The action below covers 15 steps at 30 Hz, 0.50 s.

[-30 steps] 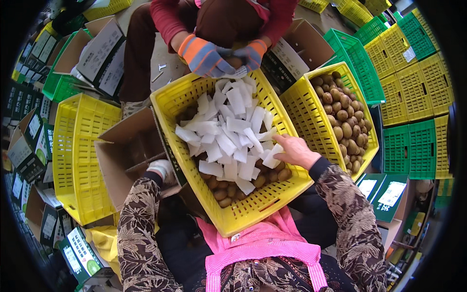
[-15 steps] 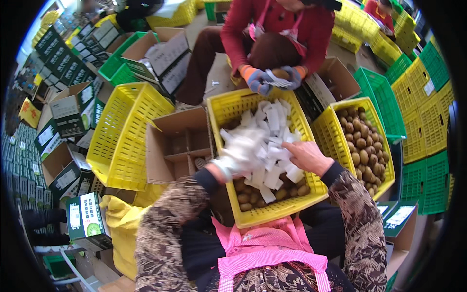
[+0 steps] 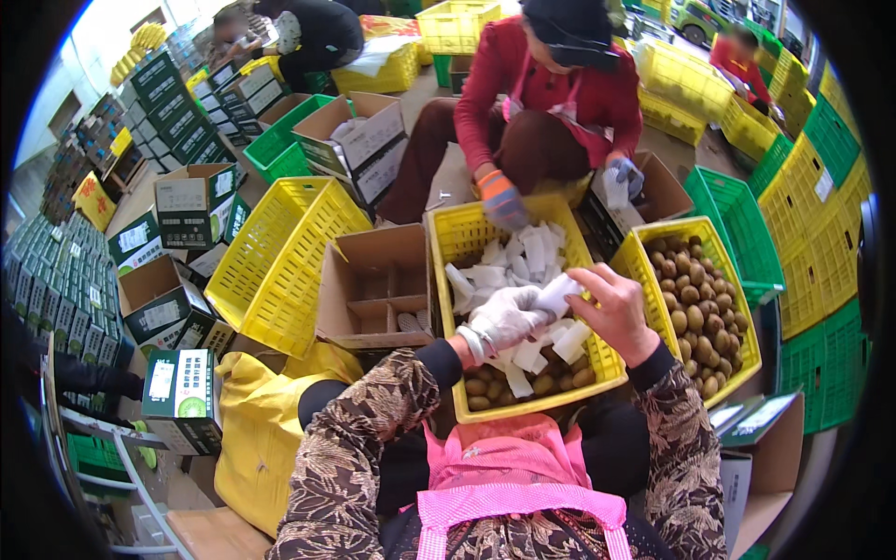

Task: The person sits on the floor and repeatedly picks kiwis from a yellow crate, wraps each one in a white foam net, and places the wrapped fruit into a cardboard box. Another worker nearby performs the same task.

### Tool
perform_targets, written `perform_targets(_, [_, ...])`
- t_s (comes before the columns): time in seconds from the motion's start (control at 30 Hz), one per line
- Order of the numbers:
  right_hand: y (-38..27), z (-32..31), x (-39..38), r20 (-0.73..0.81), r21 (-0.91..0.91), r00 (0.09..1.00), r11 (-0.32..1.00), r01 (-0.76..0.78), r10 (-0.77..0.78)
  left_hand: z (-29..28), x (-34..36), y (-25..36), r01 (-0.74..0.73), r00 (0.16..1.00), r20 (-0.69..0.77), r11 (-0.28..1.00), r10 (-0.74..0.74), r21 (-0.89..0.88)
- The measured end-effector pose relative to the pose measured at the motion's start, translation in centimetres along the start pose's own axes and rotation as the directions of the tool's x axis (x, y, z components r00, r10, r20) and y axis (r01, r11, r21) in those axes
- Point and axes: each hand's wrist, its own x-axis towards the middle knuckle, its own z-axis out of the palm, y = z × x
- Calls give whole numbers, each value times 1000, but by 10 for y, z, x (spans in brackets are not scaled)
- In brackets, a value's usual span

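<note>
Head view: one white foam sleeve (image 3: 557, 292), raised above the near half of a yellow crate (image 3: 541, 403); right hand (image 3: 614, 306), bare, thumb and fingers narrowed on the sleeve's right end, seemingly to steady its light, soft wall; left hand (image 3: 509, 322), gloved, fingers curled against the opposite end, palm contents hidden, firmness of grip impossible to tell. Crate contents: loose foam sleeves (image 3: 527, 257) heaped over brown kiwifruit (image 3: 560, 381), presumably so both lie within reach. Left of crate: divided cardboard box (image 3: 373, 250), open upward. Right: second yellow crate (image 3: 644, 280), kiwifruit-filled. Far end: co-worker's striped glove (image 3: 504, 201), dipping inside.
</note>
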Motion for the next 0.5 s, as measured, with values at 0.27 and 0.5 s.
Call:
perform_targets(0.27, [11,-3,-15,83,254,977,944,-212,196,16,6,16,57,998,3,986,-58,-156])
perform_targets(0.5, [47,17,-39,454,750,784,293,-592,423,9,23,-11,13,997,71,997,-7,-82])
